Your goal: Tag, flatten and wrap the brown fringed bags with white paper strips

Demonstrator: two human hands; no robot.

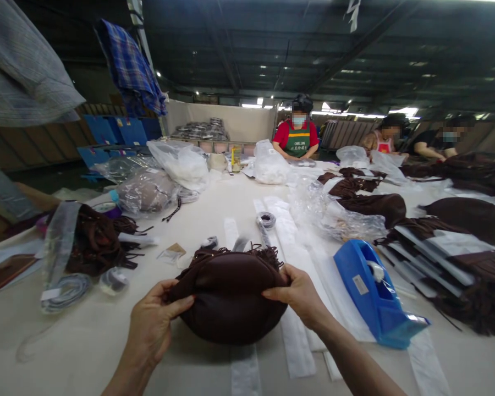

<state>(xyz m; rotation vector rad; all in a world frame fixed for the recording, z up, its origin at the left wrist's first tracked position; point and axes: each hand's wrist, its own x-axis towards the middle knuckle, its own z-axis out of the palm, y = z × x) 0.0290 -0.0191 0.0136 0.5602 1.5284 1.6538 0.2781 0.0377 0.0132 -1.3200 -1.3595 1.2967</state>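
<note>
Held up just above the white table is a dark brown leather bag with fringe along its top edge. My left hand pinches its left side, thumb on the near face and fingers behind. On the opposite side my right hand grips the upper right edge in the same way. Beyond the bag lies a rolled grey strap. White paper strips run under and past the bag. A small tan packet rests to the left. The bag's far side is hidden.
A blue tape dispenser stands at right, beside stacked brown fringed bags. More brown bags and a coiled strap lie left. Clear plastic bags cover the back. Across the table a person in a green apron works.
</note>
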